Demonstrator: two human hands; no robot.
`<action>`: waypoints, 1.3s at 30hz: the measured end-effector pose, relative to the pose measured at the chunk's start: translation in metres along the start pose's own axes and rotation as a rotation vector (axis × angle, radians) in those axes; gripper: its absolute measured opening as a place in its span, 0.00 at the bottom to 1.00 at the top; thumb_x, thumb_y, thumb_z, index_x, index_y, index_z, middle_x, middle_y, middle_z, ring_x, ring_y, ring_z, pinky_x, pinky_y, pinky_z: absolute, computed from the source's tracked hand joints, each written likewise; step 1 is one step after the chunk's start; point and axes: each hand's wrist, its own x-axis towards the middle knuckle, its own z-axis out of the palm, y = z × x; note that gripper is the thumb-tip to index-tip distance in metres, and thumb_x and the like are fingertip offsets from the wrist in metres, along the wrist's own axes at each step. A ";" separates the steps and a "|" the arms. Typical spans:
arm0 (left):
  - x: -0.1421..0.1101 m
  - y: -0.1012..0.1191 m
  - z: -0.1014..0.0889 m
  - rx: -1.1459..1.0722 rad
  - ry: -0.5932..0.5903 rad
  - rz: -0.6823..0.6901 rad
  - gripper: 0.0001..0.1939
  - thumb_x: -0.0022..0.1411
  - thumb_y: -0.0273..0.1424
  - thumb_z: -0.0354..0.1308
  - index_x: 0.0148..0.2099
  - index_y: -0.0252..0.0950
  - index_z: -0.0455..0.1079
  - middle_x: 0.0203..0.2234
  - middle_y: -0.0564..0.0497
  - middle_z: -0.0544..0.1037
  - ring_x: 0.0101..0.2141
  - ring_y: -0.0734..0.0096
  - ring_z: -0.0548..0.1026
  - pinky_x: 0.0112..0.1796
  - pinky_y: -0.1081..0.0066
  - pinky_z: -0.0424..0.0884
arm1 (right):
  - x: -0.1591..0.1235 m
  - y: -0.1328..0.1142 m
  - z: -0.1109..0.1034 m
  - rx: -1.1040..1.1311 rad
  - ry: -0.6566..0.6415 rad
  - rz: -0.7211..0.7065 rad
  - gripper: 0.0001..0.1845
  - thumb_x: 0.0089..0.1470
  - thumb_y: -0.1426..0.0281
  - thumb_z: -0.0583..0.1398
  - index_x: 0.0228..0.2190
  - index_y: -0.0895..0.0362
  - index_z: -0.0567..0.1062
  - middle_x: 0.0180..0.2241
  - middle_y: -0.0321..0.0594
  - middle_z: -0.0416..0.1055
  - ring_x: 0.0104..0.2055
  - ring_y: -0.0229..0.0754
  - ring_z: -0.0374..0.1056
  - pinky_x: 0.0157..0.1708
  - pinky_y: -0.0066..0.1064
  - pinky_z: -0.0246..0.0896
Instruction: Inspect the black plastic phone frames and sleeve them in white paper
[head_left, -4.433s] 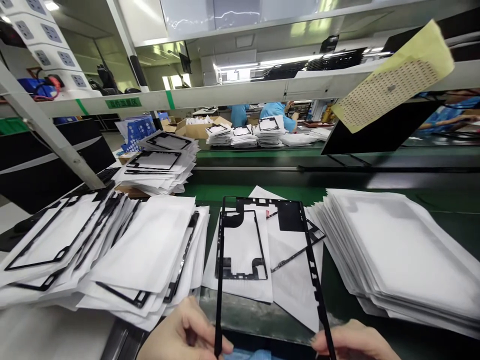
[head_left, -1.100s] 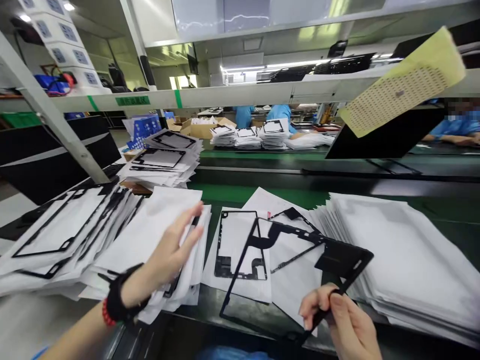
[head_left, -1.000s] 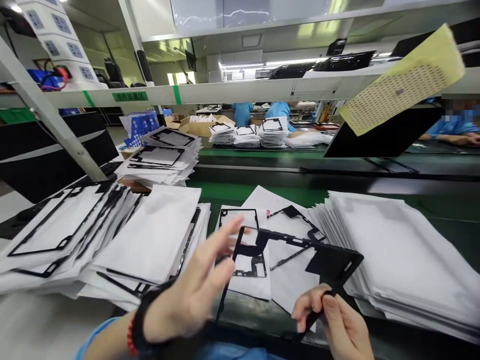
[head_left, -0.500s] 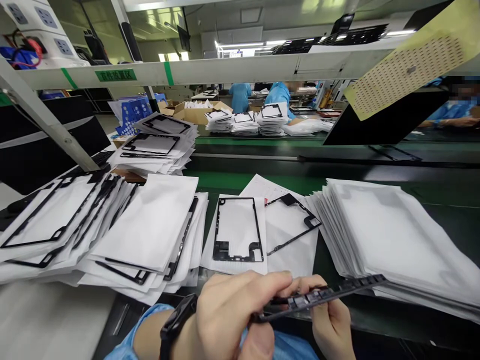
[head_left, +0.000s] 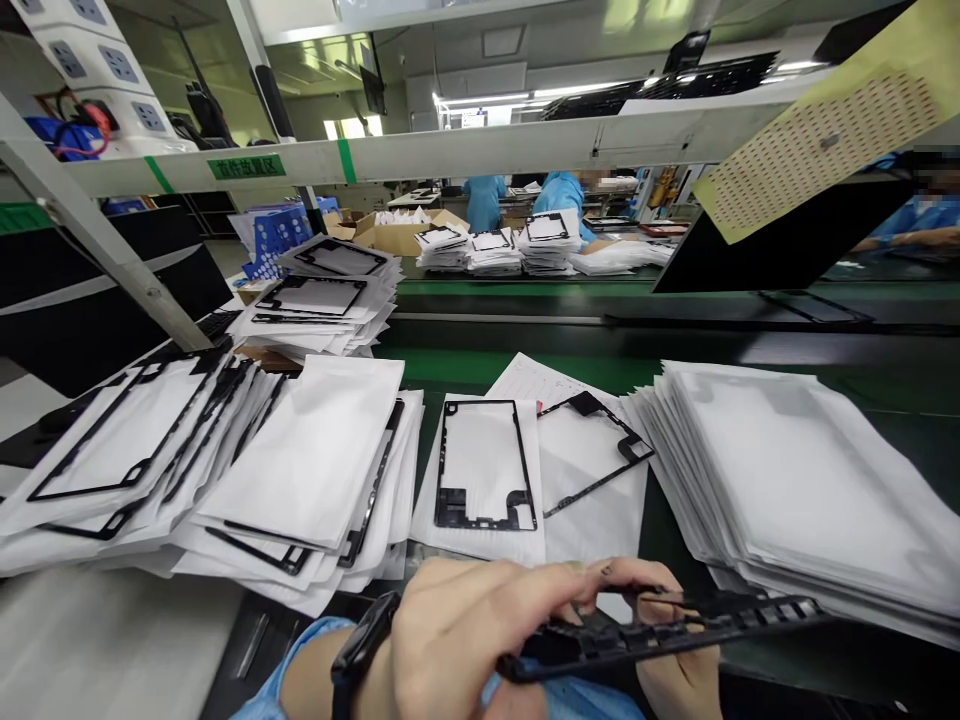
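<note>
A thin black plastic frame is held nearly edge-on, low at the front of the bench. My left hand, with a dark watch on its wrist, is closed on the frame's left end. Farther right, my right hand grips the frame from behind and below; some of its fingers are hidden by it. Just beyond my hands, a black rectangular frame lies flat on a white sheet. A second frame lies tilted on white paper to its right.
Stacks of black frames between white sheets stand on the left. A thick stack of white sheets is on the right. A dark monitor and a metal crossbar stand beyond. Co-workers in blue are in the background.
The held frame has turned a little, showing more of its inner side, and its right end has moved right and slightly down. Both hands remain on it. The whole view has shifted slightly.
</note>
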 end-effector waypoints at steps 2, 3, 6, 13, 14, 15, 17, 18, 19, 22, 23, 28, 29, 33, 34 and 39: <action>-0.004 -0.008 -0.002 0.018 -0.010 -0.005 0.20 0.73 0.39 0.46 0.57 0.36 0.71 0.29 0.50 0.83 0.26 0.72 0.81 0.32 0.77 0.78 | 0.000 0.000 -0.002 -0.045 0.031 -0.031 0.10 0.71 0.67 0.51 0.43 0.53 0.72 0.25 0.37 0.73 0.22 0.40 0.70 0.23 0.31 0.71; -0.005 -0.012 -0.002 0.045 0.015 -0.015 0.20 0.72 0.36 0.47 0.60 0.35 0.69 0.30 0.50 0.83 0.26 0.72 0.80 0.32 0.77 0.78 | 0.001 0.000 -0.004 -0.071 0.043 -0.063 0.10 0.71 0.68 0.50 0.44 0.52 0.71 0.23 0.34 0.71 0.20 0.39 0.68 0.21 0.29 0.69; -0.003 -0.023 0.002 0.287 0.223 0.065 0.33 0.64 0.23 0.56 0.69 0.34 0.58 0.46 0.43 0.80 0.40 0.67 0.80 0.40 0.70 0.79 | 0.007 -0.002 -0.013 -0.152 0.058 -0.167 0.10 0.71 0.71 0.50 0.45 0.51 0.71 0.17 0.29 0.64 0.15 0.36 0.62 0.18 0.27 0.64; 0.017 -0.010 0.000 0.523 -0.034 0.165 0.13 0.60 0.21 0.52 0.47 0.28 0.71 0.30 0.45 0.81 0.33 0.65 0.81 0.34 0.69 0.77 | 0.043 -0.036 -0.018 -0.406 -0.192 -0.479 0.11 0.63 0.72 0.56 0.41 0.54 0.79 0.21 0.39 0.74 0.19 0.42 0.70 0.18 0.30 0.65; 0.018 -0.007 -0.001 0.503 -0.033 0.146 0.11 0.61 0.23 0.50 0.45 0.29 0.70 0.25 0.49 0.79 0.26 0.68 0.79 0.28 0.72 0.75 | 0.047 -0.040 -0.018 -0.456 -0.231 -0.518 0.12 0.63 0.73 0.55 0.41 0.54 0.79 0.20 0.38 0.73 0.19 0.42 0.70 0.18 0.30 0.65; 0.017 -0.004 -0.001 0.509 -0.010 0.133 0.09 0.62 0.24 0.50 0.43 0.32 0.70 0.21 0.51 0.77 0.23 0.70 0.78 0.24 0.72 0.72 | 0.050 -0.044 -0.019 -0.492 -0.255 -0.540 0.13 0.63 0.72 0.54 0.42 0.54 0.79 0.20 0.37 0.73 0.18 0.41 0.70 0.18 0.30 0.65; 0.013 0.000 0.000 0.536 0.070 0.126 0.08 0.65 0.27 0.49 0.40 0.35 0.69 0.19 0.54 0.76 0.21 0.70 0.77 0.23 0.71 0.70 | 0.051 -0.048 -0.021 -0.543 -0.293 -0.564 0.13 0.63 0.73 0.55 0.43 0.53 0.78 0.19 0.36 0.72 0.18 0.41 0.68 0.19 0.30 0.65; 0.010 0.001 0.002 0.548 0.115 0.121 0.08 0.66 0.29 0.49 0.39 0.36 0.70 0.19 0.54 0.75 0.20 0.70 0.77 0.23 0.71 0.70 | 0.050 -0.049 -0.022 -0.559 -0.311 -0.576 0.13 0.62 0.73 0.55 0.44 0.53 0.77 0.19 0.36 0.72 0.18 0.41 0.68 0.19 0.30 0.64; 0.008 0.001 0.004 0.564 0.161 0.115 0.10 0.68 0.31 0.48 0.38 0.36 0.70 0.18 0.55 0.75 0.20 0.70 0.76 0.23 0.71 0.69 | 0.048 -0.049 -0.024 -0.571 -0.330 -0.593 0.14 0.62 0.74 0.55 0.46 0.53 0.76 0.20 0.35 0.71 0.18 0.41 0.68 0.19 0.31 0.64; 0.003 0.003 0.010 0.605 0.240 0.089 0.13 0.71 0.35 0.48 0.36 0.38 0.71 0.16 0.56 0.72 0.19 0.69 0.75 0.22 0.70 0.67 | 0.044 -0.048 -0.028 -0.596 -0.366 -0.641 0.14 0.63 0.75 0.54 0.48 0.56 0.72 0.21 0.37 0.71 0.19 0.42 0.67 0.19 0.33 0.62; 0.003 0.003 0.011 0.609 0.251 0.082 0.14 0.71 0.36 0.48 0.36 0.39 0.71 0.15 0.56 0.71 0.19 0.69 0.75 0.22 0.69 0.67 | 0.043 -0.048 -0.028 -0.601 -0.368 -0.651 0.13 0.64 0.75 0.53 0.48 0.57 0.72 0.21 0.37 0.71 0.19 0.42 0.66 0.19 0.33 0.61; 0.004 0.002 0.015 0.598 0.305 0.100 0.17 0.69 0.44 0.51 0.36 0.38 0.73 0.14 0.56 0.70 0.18 0.67 0.74 0.21 0.69 0.67 | 0.047 -0.052 -0.020 -0.605 -0.344 -0.666 0.13 0.69 0.72 0.48 0.46 0.57 0.71 0.18 0.35 0.67 0.16 0.40 0.61 0.17 0.33 0.55; 0.005 0.000 0.014 0.589 0.304 0.113 0.17 0.66 0.46 0.54 0.36 0.38 0.73 0.14 0.56 0.70 0.18 0.67 0.74 0.21 0.69 0.67 | 0.049 -0.053 -0.019 -0.607 -0.342 -0.673 0.13 0.69 0.72 0.49 0.46 0.57 0.71 0.18 0.35 0.67 0.16 0.40 0.61 0.17 0.33 0.56; 0.004 -0.019 0.005 0.452 0.383 0.141 0.12 0.58 0.40 0.65 0.34 0.36 0.73 0.17 0.56 0.73 0.17 0.72 0.71 0.20 0.72 0.68 | 0.061 -0.053 -0.022 -0.582 -0.331 -0.616 0.11 0.69 0.66 0.54 0.48 0.56 0.72 0.21 0.37 0.73 0.20 0.40 0.69 0.20 0.32 0.65; 0.004 -0.027 0.000 0.384 0.464 0.116 0.10 0.56 0.38 0.65 0.31 0.36 0.74 0.16 0.56 0.73 0.16 0.74 0.70 0.19 0.72 0.66 | 0.064 -0.052 -0.025 -0.558 -0.292 -0.581 0.10 0.68 0.65 0.57 0.47 0.55 0.74 0.23 0.38 0.75 0.21 0.41 0.72 0.22 0.31 0.68; -0.004 -0.063 -0.018 0.068 0.884 -0.168 0.15 0.52 0.38 0.63 0.18 0.36 0.70 0.09 0.56 0.66 0.13 0.75 0.63 0.15 0.72 0.56 | 0.067 -0.048 -0.039 -0.229 -0.202 -0.413 0.07 0.60 0.73 0.66 0.41 0.51 0.79 0.27 0.36 0.80 0.26 0.42 0.77 0.25 0.30 0.74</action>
